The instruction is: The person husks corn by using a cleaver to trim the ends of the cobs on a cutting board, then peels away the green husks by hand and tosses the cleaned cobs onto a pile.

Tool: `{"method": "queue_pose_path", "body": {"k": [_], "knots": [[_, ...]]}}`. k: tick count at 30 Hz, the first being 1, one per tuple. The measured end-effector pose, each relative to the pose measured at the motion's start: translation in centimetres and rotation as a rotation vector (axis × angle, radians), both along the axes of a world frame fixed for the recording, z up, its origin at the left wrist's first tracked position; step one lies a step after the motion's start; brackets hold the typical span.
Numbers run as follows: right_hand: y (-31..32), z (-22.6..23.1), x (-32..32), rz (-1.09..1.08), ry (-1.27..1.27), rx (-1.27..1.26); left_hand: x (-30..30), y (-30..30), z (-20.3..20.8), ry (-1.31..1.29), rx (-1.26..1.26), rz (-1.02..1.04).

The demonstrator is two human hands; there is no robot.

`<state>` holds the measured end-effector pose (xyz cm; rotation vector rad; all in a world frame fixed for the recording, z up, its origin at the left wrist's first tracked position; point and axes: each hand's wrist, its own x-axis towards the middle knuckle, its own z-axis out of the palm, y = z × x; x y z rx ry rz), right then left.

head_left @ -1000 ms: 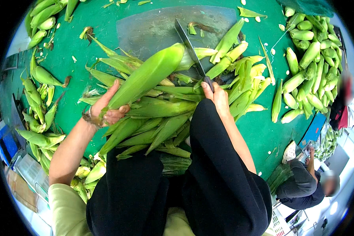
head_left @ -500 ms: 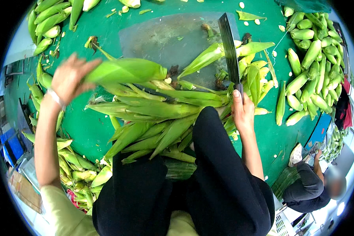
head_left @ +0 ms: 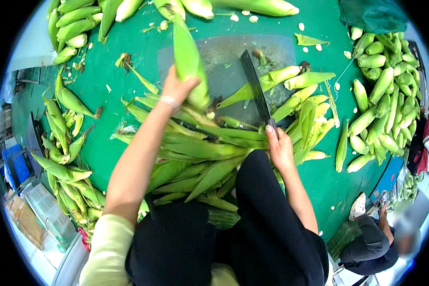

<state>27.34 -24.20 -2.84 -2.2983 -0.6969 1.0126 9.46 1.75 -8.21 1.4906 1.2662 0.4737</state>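
My left hand is closed around an ear of corn in its green husk. The ear points away from me above a grey sheet, its far tip near other ears at the top. In my right hand is the handle of a knife; its long dark blade leans up and to the left over the sheet. Beneath both hands, across my knees, spreads a pile of stripped green husks. Trimmed husk leaves and ears lie just right of the blade.
A large heap of corn ears fills the right side of the green floor. More ears lie at the far left, with loose corn and husks at the left. Another person sits at the lower right.
My left hand has swung right and away from me, turning the ear of corn from lying sideways to pointing forward. The knife has moved left and tilts more to the left.
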Motion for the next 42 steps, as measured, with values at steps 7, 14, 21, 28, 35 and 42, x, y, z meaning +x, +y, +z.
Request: {"method": "queue_pose_path", "body": {"k": [7,14,21,28,35,42], "knots": [[1.4,2.8,-1.8,0.086,0.045,0.081,-9.8,-3.2,6.2,0.141,-0.279,-0.457],[4.4,2.3,-2.4,0.15,0.024,0.155,-8.5,-2.6,7.6,0.309,-0.368,-0.49],[4.9,-2.6,-2.5,0.17,-0.075,0.076,-7.8,-3.5,8.0,0.222,-0.59,-0.462],[4.2,-1.3,-2.1,0.013,0.053,0.021,-8.2,-5.2,8.2,-0.542,-1.518,0.047],[2.1,4.2,-4.5,0.385,-0.125,0.291,-6.9,-7.0,8.9,-0.472,-1.297,0.047],[3.2,0.0,-0.7,0.324,-0.22,-0.008,-6.4,-7.8,8.4,-0.637,-1.418,0.164]]}}
